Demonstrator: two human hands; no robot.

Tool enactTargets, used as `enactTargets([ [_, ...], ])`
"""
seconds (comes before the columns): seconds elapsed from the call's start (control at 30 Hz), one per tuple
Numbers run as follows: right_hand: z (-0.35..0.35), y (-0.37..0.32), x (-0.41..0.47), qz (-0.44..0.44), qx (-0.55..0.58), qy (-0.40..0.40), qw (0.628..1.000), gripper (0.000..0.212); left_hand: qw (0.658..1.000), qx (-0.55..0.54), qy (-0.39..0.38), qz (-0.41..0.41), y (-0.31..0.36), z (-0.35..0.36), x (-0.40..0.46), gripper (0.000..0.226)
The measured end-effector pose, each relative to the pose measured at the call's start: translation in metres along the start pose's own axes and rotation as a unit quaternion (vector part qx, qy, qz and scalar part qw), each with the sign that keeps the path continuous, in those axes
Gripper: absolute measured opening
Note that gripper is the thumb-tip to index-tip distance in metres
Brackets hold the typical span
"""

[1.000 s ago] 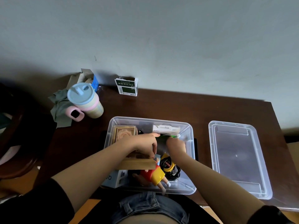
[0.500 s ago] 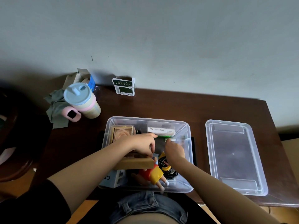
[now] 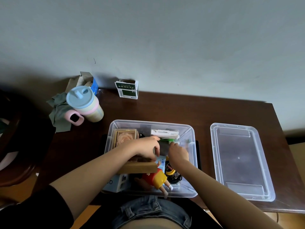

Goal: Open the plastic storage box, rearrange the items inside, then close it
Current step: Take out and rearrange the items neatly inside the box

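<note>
Left hand: the left hand [image 3: 147, 148] reached into the middle of the box, fingers curled round a dark grey flat object [image 3: 163, 148] and gripping its left edge.
Right hand: the right hand [image 3: 178, 152] was just beside it, fingers bent down at the same object's right edge; the grip itself was hidden, so whether it held or only touched cannot be told.
Box: the clear plastic storage box [image 3: 192, 164] stood open at the near edge of the surface, its right inner side showing bare floor beside the right wrist.
Contents, far end: a tan wooden box with a pale carved rose [image 3: 125, 138] sat in the far left corner; a white rectangular carton [image 3: 165, 133] lay along the far wall, a green and white item [image 3: 171, 140] just below it.
Contents, near end: a tan wooden block [image 3: 140, 167] lay under the left forearm; a red and yellow toy figure [image 3: 156, 179], a yellow and black tape measure [image 3: 170, 170] and a white printed carton [image 3: 118, 183] crowded the near wall.
Lid: the clear plastic lid [image 3: 239, 161] lay flat to the right, apart from the box, close to the surface's right edge.
Surface: the dark brown wooden surface [image 3: 165, 108] showed open room between box and wall.
Far left: a beige cup with a blue lid [image 3: 84, 103], a grey-green cloth [image 3: 59, 113] and a green and white small carton [image 3: 127, 89].
</note>
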State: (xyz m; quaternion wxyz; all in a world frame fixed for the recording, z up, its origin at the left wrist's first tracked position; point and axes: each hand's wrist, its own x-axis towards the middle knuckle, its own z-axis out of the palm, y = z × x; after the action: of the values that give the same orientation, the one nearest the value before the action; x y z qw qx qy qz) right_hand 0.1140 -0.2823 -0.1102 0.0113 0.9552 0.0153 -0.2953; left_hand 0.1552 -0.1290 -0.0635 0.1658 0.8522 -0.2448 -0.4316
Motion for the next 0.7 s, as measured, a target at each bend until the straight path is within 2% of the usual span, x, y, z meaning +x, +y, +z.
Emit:
enactTargets([
  [0.17,-0.007,0.001,-0.002,-0.015,0.004,-0.12,0.993,0.023,1.0,0.005,-0.004,-0.007,0.003,-0.002,0.001,0.056],
  [0.3,-0.018,0.005,-0.004,-0.051,-0.014,-0.169,0.984,0.027,0.998,-0.033,-0.043,-0.022,0.004,0.001,0.004,0.059],
  [0.37,-0.022,0.006,-0.007,-0.055,-0.014,-0.18,0.982,0.02,0.994,-0.073,-0.072,-0.031,0.005,0.004,0.005,0.057],
  [0.43,-0.025,0.009,-0.007,-0.048,0.033,-0.218,0.974,0.018,0.99,-0.099,-0.095,-0.037,0.005,0.006,0.006,0.057],
  [0.53,-0.034,0.014,-0.011,-0.042,0.133,-0.313,0.94,0.019,0.986,-0.084,-0.14,-0.028,0.009,0.003,0.01,0.061],
  [0.63,-0.035,0.015,-0.018,-0.039,0.219,-0.31,0.924,0.031,0.982,-0.028,-0.186,0.003,0.02,-0.004,0.017,0.061],
  [0.7,-0.034,0.014,-0.021,-0.052,0.202,-0.298,0.931,0.033,0.977,0.019,-0.209,0.027,0.027,-0.005,0.025,0.052],
])
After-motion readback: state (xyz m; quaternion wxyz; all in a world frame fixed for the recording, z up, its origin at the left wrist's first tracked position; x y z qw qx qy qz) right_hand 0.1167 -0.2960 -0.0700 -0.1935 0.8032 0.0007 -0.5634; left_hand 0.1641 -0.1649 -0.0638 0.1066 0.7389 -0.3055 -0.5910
